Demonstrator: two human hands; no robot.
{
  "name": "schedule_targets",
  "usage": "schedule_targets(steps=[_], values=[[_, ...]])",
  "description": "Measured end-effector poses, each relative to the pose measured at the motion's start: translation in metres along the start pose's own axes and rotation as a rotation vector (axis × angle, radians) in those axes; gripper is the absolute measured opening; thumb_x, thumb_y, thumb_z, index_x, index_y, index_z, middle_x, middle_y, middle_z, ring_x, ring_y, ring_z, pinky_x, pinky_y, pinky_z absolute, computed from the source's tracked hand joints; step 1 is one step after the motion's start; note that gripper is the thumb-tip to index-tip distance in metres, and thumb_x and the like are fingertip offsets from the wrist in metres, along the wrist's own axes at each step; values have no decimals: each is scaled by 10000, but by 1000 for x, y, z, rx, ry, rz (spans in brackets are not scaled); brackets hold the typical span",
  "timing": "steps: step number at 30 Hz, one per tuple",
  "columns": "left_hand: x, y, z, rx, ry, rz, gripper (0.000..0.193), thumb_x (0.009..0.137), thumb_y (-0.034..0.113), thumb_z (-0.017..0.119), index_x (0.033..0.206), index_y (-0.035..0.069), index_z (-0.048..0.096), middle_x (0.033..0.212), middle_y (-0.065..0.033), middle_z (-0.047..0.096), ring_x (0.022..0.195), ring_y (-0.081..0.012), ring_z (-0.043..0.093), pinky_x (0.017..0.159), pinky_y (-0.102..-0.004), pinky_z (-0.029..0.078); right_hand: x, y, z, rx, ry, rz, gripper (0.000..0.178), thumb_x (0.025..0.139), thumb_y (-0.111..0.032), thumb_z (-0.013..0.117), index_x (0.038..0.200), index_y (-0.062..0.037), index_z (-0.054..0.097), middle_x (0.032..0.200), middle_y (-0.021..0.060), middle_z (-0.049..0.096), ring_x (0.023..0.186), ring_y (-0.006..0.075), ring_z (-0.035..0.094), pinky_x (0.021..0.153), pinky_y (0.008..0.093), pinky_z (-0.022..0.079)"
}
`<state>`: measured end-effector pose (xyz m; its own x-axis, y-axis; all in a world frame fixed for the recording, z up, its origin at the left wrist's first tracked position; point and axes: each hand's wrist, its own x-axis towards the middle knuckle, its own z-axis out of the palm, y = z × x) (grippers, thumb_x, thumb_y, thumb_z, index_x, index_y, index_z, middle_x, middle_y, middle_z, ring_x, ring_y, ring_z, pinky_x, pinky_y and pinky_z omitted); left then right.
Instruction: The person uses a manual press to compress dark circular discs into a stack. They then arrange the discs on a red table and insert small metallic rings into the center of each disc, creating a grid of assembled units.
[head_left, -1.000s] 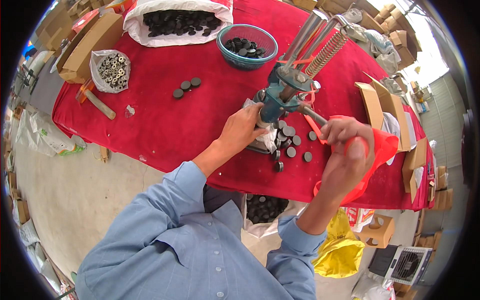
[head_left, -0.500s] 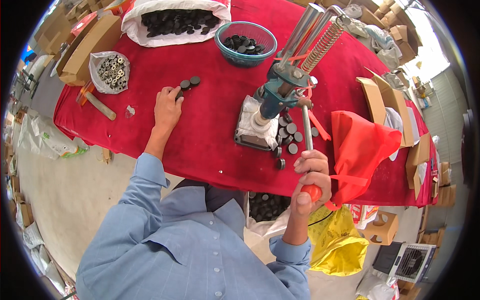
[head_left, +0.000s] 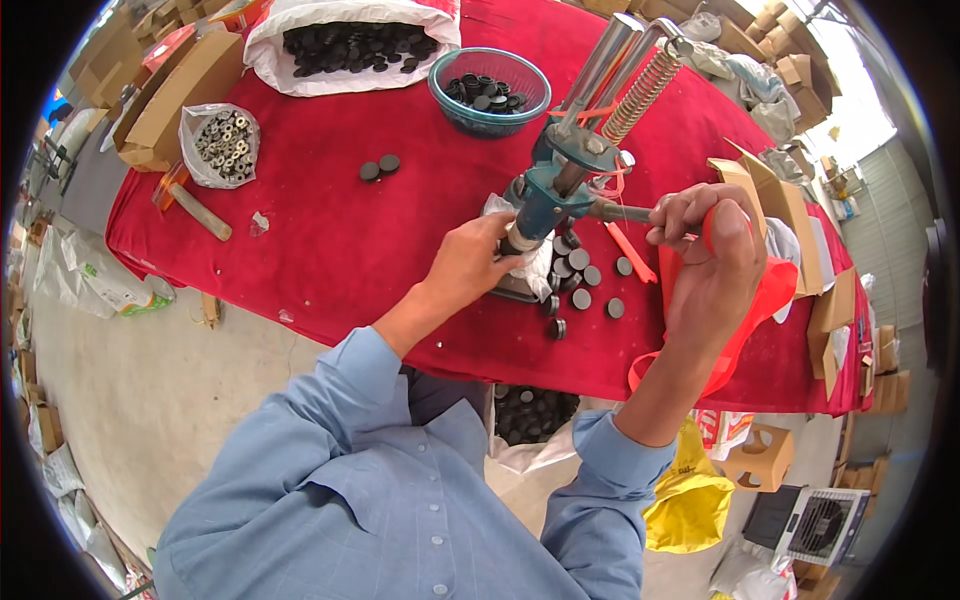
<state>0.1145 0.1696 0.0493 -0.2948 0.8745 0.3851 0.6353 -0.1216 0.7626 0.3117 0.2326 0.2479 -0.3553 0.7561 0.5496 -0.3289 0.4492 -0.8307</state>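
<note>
A green hand press [head_left: 560, 190] with a spring and steel columns stands on the table. My left hand [head_left: 468, 262] is at its base, fingers closed round a black disc [head_left: 510, 247] right under the ram; the fingers partly hide the disc. My right hand [head_left: 712, 250] is wrapped round the red-knobbed end of the press lever [head_left: 625, 212], which points out to the right. Several loose black discs [head_left: 580, 298] lie to the right of the press base. Two more black discs [head_left: 380, 167] lie on the cloth to the left.
A red cloth [head_left: 330, 240] covers the table. At the back are a white sack [head_left: 270, 50] of black discs and a teal bowl [head_left: 490, 125]. A bag of metal rings [head_left: 222, 145] and a hammer [head_left: 202, 212] lie at left. A red bag [head_left: 740, 330] is beside my right arm.
My left hand has moved right from the row of discs to the press, taking one disc. My right hand has swung the lever up and to the right. The ram is lower.
</note>
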Motion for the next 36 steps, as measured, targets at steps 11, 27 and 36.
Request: schedule_targets(steps=[11,27,36], values=[[5,-4,-9,3,70,8,539,820,229,880,1257,1,665,1113,-174,720,1027,-377,695,901,-465,560,-88,47,-4,-132,-34,-359,464,971,-470,682,887,-33,546,820,125,579,825,287,598,750,397,526],[11,-155,-109,490,350,-122,388,868,114,796,1249,54,754,1104,-135,700,1001,-338,653,896,-458,545,-128,67,-10,-222,-33,-315,383,890,-422,727,868,-59,606,877,128,655,1012,364,638,848,479,542],[-9,-25,-38,21,105,-102,612,788,148,901,1329,32,642,1025,-145,764,736,-248,703,700,-384,576,-52,26,-15,-91,-95,-234,363,924,-335,719,885,10,612,829,108,634,834,241,626,823,401,532]])
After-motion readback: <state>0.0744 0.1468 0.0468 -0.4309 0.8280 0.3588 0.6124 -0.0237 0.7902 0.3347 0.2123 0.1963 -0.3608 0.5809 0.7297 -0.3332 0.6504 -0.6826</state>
